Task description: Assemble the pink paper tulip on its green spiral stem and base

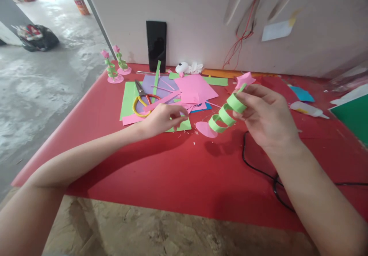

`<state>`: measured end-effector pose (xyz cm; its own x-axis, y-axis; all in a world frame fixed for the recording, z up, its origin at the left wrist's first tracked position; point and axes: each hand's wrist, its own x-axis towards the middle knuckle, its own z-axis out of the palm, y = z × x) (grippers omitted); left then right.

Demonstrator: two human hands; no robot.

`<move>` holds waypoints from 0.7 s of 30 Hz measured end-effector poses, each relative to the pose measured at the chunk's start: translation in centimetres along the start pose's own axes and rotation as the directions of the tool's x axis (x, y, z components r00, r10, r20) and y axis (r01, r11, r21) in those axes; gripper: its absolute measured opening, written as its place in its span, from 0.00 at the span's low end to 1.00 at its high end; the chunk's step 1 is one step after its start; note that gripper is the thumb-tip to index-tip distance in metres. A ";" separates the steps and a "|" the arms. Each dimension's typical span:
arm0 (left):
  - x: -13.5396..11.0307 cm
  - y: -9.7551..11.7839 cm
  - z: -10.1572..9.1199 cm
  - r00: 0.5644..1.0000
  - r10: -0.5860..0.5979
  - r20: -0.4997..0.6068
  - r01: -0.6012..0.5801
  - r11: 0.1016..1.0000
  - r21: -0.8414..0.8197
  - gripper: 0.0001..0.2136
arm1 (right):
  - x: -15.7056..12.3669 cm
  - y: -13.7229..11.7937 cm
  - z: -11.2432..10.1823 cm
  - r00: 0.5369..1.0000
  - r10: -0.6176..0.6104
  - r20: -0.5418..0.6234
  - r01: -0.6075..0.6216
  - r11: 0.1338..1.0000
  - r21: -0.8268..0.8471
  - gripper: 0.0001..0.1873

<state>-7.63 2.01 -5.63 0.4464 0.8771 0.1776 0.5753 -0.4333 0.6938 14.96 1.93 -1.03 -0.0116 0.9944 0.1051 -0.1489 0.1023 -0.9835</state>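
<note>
My right hand (268,114) pinches a paper flower by the upper part of its stem. The flower has a pink folded star (245,80) on top, a stem of green paper rings (225,116) and a pink round base (206,129). It is tilted above the table, the base towards the left. My left hand (166,118) hovers at the front of the paper pile, fingers loosely bent and apart, with nothing visible in them. Beside it are yellow-and-red-handled scissors (140,99), pink paper (198,87), green strips (212,81) and a purple sheet (149,82).
Two similar paper flowers (111,72) stand at the red table's (138,171) back left corner. A black phone (156,45) leans on the wall. A glue bottle (307,109) lies at the right, and a black cable (258,168) runs under my right forearm.
</note>
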 end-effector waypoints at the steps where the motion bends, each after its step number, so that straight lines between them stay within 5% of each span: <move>1: 0.0 0.0 0.0 0.999 -0.004 -0.034 0.004 1.000 -0.026 0.09 | -0.1 0.0 0.1 1.000 -0.015 0.007 0.015 1.000 -0.002 0.15; 3: 0.1 0.0 -0.1 0.990 0.081 -0.118 -0.086 0.996 -0.038 0.18 | -0.2 0.0 0.3 0.999 -0.044 0.026 0.044 0.999 -0.012 0.14; 6: 0.3 0.1 -0.4 0.967 0.190 -0.168 -0.194 0.981 -0.006 0.07 | -0.3 0.0 0.5 0.996 -0.077 0.052 0.079 0.996 -0.035 0.14; 10: 0.3 0.6 -0.8 0.989 0.060 -0.134 -0.068 0.996 -0.055 0.18 | -0.6 0.1 0.7 0.994 -0.062 0.094 0.069 0.995 -0.066 0.16; 13: 0.1 0.8 -0.7 0.991 -0.031 -0.131 0.013 0.991 -0.137 0.09 | -0.6 0.1 0.6 0.993 -0.031 0.114 0.041 0.995 -0.087 0.17; 14: 0.1 0.8 -0.6 0.990 -0.032 -0.136 0.008 0.984 -0.177 0.04 | -0.6 0.2 0.5 0.992 -0.022 0.121 0.033 0.995 -0.092 0.17; 17: 0.0 0.7 -0.3 0.989 0.026 -0.145 -0.064 0.963 -0.262 0.19 | -0.5 0.4 0.3 0.987 0.002 0.158 0.015 0.994 -0.107 0.16; 21: -0.1 0.9 -0.3 0.992 0.099 -0.076 -0.116 0.956 -0.271 0.10 | -0.6 0.4 0.3 0.964 0.044 0.261 -0.021 0.996 -0.090 0.11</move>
<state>-7.41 1.56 -4.79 0.4479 0.8431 0.2976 0.3124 -0.4595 0.8314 14.63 1.38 -1.46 -0.2758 0.9563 0.0969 -0.0589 0.0839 -0.9947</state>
